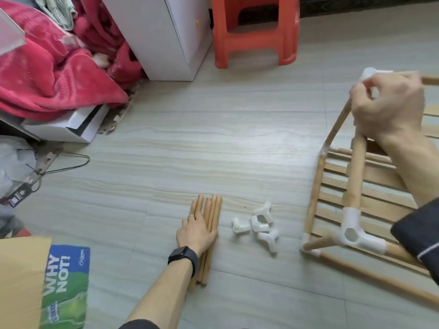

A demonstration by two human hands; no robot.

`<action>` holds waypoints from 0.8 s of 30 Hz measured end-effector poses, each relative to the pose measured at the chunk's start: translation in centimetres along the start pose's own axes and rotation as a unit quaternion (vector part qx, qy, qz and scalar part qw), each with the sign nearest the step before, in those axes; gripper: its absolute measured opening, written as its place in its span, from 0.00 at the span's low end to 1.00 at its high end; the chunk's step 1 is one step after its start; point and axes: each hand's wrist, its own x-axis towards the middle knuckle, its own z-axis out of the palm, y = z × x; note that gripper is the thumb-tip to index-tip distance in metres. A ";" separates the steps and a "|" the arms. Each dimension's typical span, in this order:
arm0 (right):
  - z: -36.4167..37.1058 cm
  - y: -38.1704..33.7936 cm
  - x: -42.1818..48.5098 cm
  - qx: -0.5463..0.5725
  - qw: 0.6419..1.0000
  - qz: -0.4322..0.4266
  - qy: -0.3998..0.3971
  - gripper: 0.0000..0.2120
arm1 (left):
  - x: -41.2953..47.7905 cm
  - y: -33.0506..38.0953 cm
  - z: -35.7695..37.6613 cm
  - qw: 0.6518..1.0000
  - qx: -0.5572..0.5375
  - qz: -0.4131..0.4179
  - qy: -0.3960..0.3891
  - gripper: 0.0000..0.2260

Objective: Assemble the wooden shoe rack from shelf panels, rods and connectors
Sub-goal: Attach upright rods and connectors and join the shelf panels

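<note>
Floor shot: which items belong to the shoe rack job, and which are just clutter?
Job: loose rods under left hand; white connectors; rack frame, gripped by right hand.
Clutter: red stool; red blanket; white cabinet; printed bag.

Black smartwatch (183, 256), finger ring (191, 216), dark sleeves (418, 236)

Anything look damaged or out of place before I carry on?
Rack parts look fine: right hand grips the frame, rods bundled under the left hand, connectors heaped beside them. Only oddity: the floor's edge by the white box looks ragged, as if broken or torn.
</note>
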 end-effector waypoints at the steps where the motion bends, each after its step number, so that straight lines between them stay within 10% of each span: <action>1: 0.3 0.3 0.3 -0.008 0.999 -0.022 -0.044 0.19 | 0.1 0.0 -0.1 1.000 0.008 0.005 -0.001 0.40; 19: 0.4 0.1 0.4 0.039 0.994 0.023 -0.103 0.19 | 0.7 0.3 0.6 0.996 -0.056 0.062 0.019 0.39; 24: 0.2 0.3 0.3 0.039 0.991 0.006 -0.127 0.18 | 0.4 2.3 0.1 0.999 0.051 -0.003 0.012 0.16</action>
